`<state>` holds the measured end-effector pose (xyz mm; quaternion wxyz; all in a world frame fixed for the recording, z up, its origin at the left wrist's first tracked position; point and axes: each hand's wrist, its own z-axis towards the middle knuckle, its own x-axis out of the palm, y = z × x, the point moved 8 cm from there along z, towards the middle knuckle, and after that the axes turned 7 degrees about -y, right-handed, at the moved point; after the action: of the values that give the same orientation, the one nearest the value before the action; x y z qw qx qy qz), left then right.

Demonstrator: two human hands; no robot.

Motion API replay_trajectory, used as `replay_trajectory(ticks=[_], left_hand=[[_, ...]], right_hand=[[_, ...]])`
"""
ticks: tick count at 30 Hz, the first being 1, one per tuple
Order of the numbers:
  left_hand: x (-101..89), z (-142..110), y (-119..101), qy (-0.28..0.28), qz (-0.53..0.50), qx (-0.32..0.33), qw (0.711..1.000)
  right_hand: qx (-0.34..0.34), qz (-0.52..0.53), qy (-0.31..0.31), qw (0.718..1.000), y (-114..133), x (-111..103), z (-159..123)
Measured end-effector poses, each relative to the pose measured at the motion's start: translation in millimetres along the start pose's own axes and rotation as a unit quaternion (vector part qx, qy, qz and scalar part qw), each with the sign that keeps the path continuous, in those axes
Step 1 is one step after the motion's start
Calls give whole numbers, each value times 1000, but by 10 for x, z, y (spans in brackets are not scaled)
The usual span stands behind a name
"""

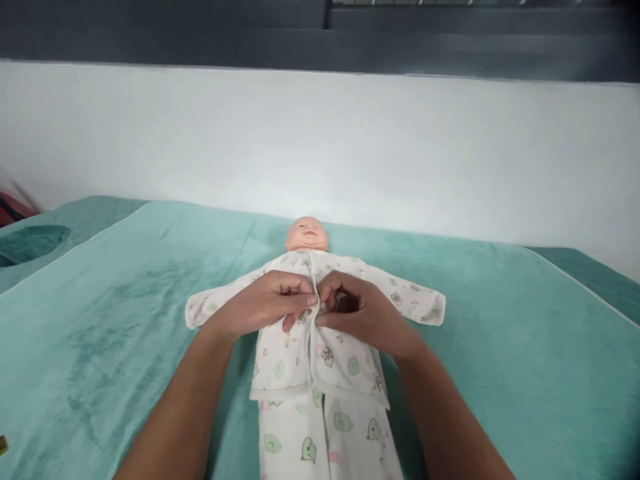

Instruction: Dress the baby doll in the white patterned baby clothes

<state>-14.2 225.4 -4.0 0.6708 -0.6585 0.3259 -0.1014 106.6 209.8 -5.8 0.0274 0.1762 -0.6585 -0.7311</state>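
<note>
A baby doll (307, 235) lies on its back, head toward the wall, with its sleeves spread to both sides. It wears a white printed baby jacket (350, 365) over matching baby trousers (293, 440). At the chest, my left hand (280, 300) pinches the jacket's front edge between thumb and fingers. Facing it, my right hand (353, 310) pinches the other front edge at the same height. The two edges meet between my fingertips, which hide any fastener there. Below my hands the jacket's front panels lie close together down to the hem.
A teal plush cover (500, 373) spreads under the doll. Behind it rises a white wall (320, 140) with a dark ledge (165, 33) above. At the left edge are a red object (13, 210) and a small yellow-and-black item (3, 445).
</note>
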Motion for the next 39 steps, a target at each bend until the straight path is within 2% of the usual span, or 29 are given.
replay_trajectory(ticks=[5,9,13,23,39], left_hand=[[-7,-14,-39,-8,33,10,999],[-20,-14,-28,-21,31,3,999],[6,-7,1,3,24,1,1000],[-12,0,-8,10,-56,33,998],[34,33,50,40,-108,34,993]], right_hand=[[-20,-68,-31,997,25,41,14],[-14,-81,-37,996,9,43,17],[-9,-63,-21,998,-17,25,23],[8,33,17,999,-95,-16,73],[-14,-14,33,999,8,33,39]])
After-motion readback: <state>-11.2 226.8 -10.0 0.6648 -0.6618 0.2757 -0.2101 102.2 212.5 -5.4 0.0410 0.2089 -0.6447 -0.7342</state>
